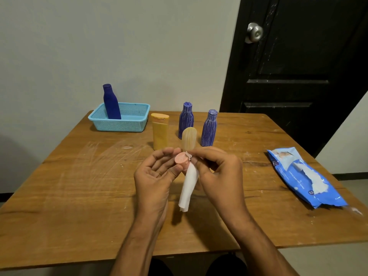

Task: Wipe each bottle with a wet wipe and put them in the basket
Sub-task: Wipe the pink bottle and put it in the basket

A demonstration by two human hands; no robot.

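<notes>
Pink-capped bottle [181, 159] pinched in left hand [157, 172], right hand [217, 172] fingers gripping wipe [188, 188] mid-table.

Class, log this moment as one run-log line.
left hand: holds pink bottle | right hand: wipes with wipe | basket: one blue bottle

We note a scratched wooden worktop [79, 186] against a pale wall [99, 46]; a black door [298, 76] with knob [254, 32] stands right.

Wooden table [79, 196] (scuffed) bears basket [127, 124], four bottles [160, 134], wipes pack [304, 178].
</notes>
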